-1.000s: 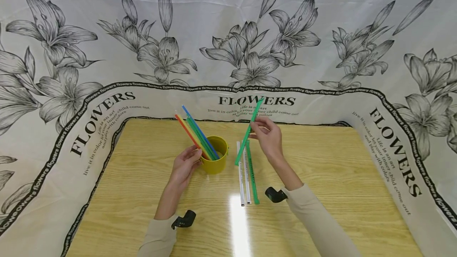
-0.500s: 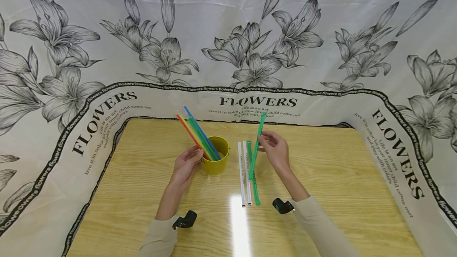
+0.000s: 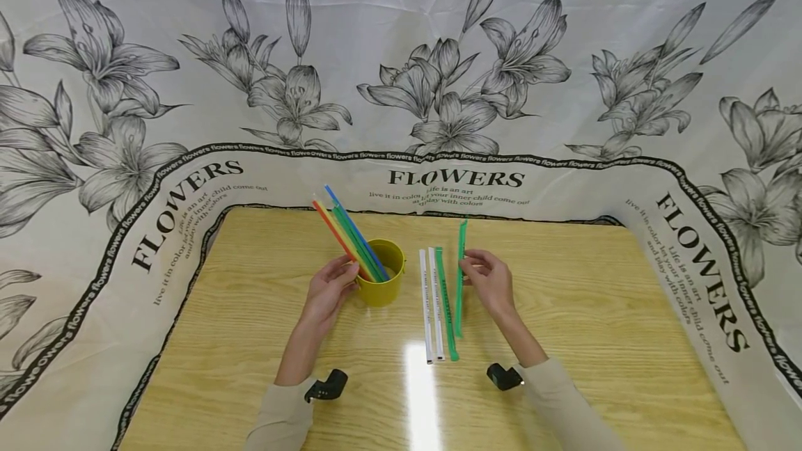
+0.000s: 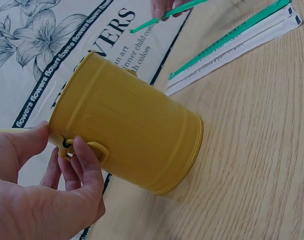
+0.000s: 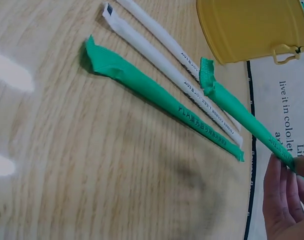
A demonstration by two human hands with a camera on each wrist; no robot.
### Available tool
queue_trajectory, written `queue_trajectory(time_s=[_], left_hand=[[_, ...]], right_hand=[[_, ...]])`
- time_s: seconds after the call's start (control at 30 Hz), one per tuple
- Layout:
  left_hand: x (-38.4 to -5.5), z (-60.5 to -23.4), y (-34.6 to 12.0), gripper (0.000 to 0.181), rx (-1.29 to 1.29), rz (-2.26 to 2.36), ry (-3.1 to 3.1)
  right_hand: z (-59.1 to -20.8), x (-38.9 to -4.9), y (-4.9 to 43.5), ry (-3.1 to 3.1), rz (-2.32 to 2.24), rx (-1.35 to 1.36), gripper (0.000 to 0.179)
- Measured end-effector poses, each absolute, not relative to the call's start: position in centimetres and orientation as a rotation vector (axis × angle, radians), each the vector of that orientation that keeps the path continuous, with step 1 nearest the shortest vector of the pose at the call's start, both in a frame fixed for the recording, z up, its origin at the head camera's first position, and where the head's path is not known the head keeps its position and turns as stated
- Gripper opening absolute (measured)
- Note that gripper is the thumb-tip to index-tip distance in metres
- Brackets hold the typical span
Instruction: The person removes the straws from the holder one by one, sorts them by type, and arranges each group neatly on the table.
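Left hand grips the bucket — only head view shows coloured straws inside.

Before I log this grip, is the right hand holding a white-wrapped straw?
No, the right hand pinches a green-wrapped straw instead.
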State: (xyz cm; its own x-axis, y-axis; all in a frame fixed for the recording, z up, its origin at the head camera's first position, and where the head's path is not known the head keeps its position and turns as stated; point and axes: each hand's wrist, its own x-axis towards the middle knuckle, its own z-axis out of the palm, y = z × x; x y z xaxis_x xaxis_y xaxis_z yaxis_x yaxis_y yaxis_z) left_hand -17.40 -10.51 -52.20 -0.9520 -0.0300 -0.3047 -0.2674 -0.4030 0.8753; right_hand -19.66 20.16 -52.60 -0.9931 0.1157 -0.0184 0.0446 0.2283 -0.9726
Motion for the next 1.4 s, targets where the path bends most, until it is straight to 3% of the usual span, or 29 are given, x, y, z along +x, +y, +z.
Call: queue_trajectory(time_s=[0.77,1.4], left_hand=[[-17.5,-52.2,-10.2,0.035,-0.414,2.496,1.612],[-17.3,-52.1,-10.4,0.036,-0.439,2.484,1.622]], right_hand=[[-56.7,-18.9,20.3,-2.654,1.604,-0.147,0.020],[-56.0,-19.5,19.5,-2.724,1.466,-0.063,0.019]])
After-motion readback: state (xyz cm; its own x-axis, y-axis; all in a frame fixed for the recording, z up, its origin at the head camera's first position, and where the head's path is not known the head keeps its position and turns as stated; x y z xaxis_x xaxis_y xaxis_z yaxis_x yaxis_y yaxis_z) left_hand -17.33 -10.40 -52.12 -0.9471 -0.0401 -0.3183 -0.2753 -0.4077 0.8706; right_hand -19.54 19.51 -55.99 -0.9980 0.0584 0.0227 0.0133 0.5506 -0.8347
